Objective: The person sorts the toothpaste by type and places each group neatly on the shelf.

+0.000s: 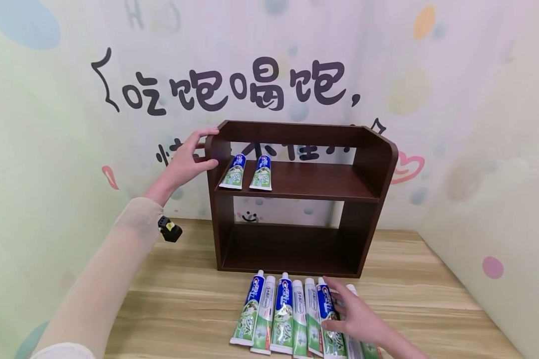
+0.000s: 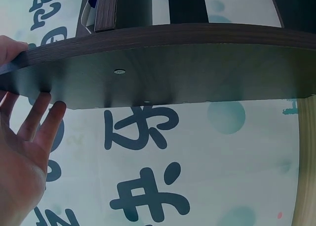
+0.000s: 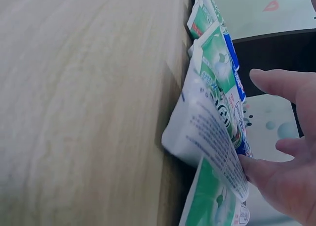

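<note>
Head view: glossy blue and green tube (image 1: 327, 308) lies under unclenched right grip (image 1: 358, 315); left grip (image 1: 186, 162) holds shelf (image 1: 312, 180).

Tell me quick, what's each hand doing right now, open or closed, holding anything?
Left hand: closed on one side of the shelf.
Right hand: open, at the toothpaste tubes, no grip closed on one.

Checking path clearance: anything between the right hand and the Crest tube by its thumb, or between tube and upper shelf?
Nothing visible between the right hand and that Crest tube. Nor between tube and upper shelf: its front is open, with two tubes on the left part only.
</note>
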